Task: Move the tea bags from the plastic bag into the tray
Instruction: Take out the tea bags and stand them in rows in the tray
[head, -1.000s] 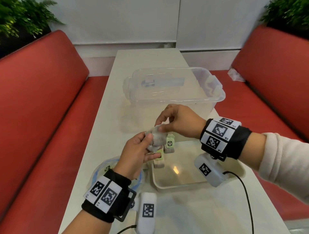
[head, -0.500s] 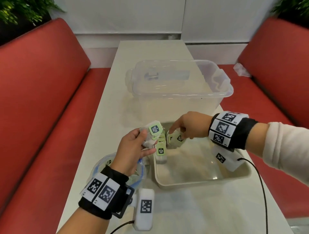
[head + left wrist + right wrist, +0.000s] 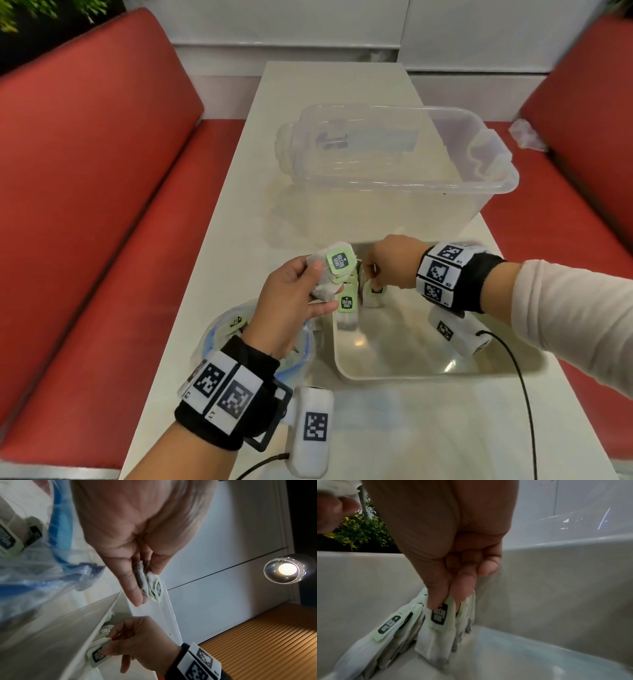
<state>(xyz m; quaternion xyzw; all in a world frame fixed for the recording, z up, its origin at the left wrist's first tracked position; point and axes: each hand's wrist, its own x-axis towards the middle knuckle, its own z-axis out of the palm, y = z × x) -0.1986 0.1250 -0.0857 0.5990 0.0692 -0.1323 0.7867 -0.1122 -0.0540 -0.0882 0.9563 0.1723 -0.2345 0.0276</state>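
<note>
Tea bags [image 3: 337,274] in left hand [image 3: 291,301] tagged "McCoy Teas".

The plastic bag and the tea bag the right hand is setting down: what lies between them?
In the head view, the tray's left wall and a row of tea bags leaning against it.

- tray [image 3: 442,371]: smooth, glossy off-white plastic that catches light spots on its floor.
- tea bags [image 3: 436,635]: matt, thin, paper-like pouches, slightly creased, with pale green paper tags printed in black.
- plastic bag [image 3: 219,337]: thin, clear, shiny film with a blue strip along its mouth.
- storage bin [image 3: 394,178]: clear, glossy, hard plastic.
- table [image 3: 394,428]: smooth cream top with a soft sheen.
- bench seats [image 3: 85,205]: red, matt, leather-like covering.
- wrist bands [image 3: 236,394]: black matt cloth bearing white printed marker plates.
- sleeve [image 3: 575,315]: cream, soft knit cloth.
</note>
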